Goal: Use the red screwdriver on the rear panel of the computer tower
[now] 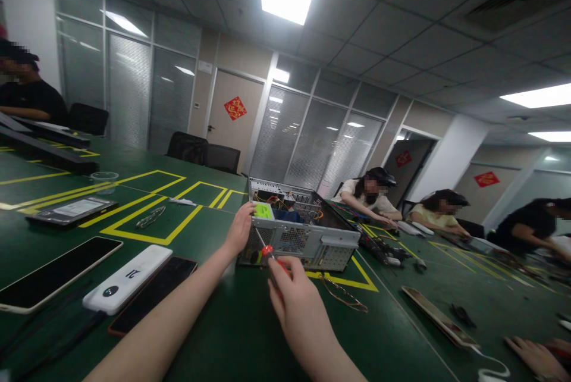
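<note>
An opened computer case lies on the green table, its rear panel facing me and wires showing inside. My right hand is closed round the handle of a red screwdriver. The shaft points up and left to the rear panel near the case's left end; its tip is too small to make out. My left hand rests at the left edge of the case, beside a box with a bright green label. Its fingers are bent against the case edge.
Left on the table are a hard drive, two phones and a white power bank. A looped cable lies before the case. Black cables and another phone are on the right, with people working beyond.
</note>
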A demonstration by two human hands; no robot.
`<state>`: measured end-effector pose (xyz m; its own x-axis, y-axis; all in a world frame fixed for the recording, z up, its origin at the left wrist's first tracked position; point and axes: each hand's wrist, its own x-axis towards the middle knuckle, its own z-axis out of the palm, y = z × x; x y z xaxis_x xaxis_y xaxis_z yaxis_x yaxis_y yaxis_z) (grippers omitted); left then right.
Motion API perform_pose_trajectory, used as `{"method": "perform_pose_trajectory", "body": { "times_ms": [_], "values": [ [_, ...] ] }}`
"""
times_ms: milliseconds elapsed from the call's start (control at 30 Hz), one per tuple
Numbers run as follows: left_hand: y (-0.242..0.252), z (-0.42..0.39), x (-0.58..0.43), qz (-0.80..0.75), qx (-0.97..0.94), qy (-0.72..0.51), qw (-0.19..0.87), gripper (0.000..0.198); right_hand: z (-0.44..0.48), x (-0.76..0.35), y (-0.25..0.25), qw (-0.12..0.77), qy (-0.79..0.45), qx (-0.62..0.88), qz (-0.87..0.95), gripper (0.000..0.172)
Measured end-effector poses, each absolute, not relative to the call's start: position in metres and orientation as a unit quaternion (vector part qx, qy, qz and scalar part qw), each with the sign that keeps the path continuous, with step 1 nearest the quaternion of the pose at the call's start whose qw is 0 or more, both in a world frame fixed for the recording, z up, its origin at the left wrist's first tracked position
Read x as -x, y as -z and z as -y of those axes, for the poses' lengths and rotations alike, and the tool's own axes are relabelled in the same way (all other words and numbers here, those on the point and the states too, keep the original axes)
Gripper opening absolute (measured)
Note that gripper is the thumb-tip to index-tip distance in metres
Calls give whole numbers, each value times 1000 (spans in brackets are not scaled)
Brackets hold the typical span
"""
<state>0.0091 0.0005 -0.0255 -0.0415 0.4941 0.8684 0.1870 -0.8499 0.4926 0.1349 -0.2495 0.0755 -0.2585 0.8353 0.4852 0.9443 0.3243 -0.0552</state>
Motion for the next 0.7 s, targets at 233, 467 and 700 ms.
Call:
{"method": "perform_pose_trajectory", "body": {
  "times_ms": [233,467,700],
  "values": [
    [26,-1,-10,-252,-681,-678,111,47,241,-137,-79,153,118,688,700,32],
    [24,0,-8,-256,-683,-675,108,47,246,-139,-73,217,128,576,778,40],
    [24,1,-9,-259,-685,-672,110,48,242,-136,-83,194,130,670,704,27]
  ]
}}
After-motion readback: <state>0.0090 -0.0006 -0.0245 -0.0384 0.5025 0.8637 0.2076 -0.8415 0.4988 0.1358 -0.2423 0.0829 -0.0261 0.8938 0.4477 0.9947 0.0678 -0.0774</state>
